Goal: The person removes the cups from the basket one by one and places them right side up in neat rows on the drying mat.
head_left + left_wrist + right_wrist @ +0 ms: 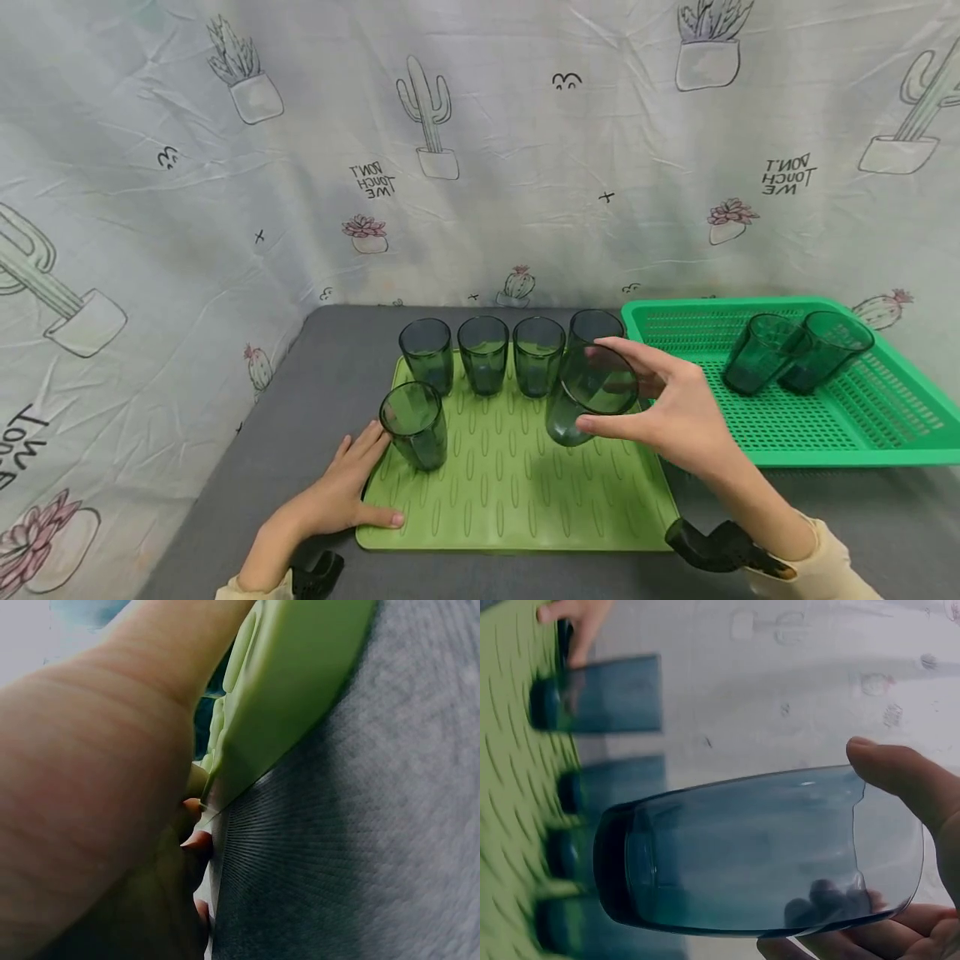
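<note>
The person's right hand [675, 408] holds a dark green glass [588, 393] just above the right part of the light green ribbed mat [517, 508]. The fingers [637, 354] curl round the glass near its rim, thumb on the near side and the others on the far side, and the glass is tilted with its open mouth turned up toward the person. The right wrist view shows the same grip: the thumb [907, 780] lies over the rim and fingertips show through the glass from below.

The left hand [341, 492] lies flat at the near left corner of the mat, fingers straight and a little spread, thumb on the mat's front edge. From the left wrist view the fingertips [196, 840] sit right at the mat's edge [285, 712], against the grey table [375, 847].

Just beyond the left hand, a single glass [414, 423] stands upright on the mat. Along the mat's far edge stands a row of four glasses [510, 352], close together; the rightmost is partly hidden behind the held glass.

To the right of the mat, a green perforated tray [862, 417] rests on the table. Two more glasses [795, 352] lie tilted in it, touching each other. A cactus-print cloth [480, 150] hangs behind.
</note>
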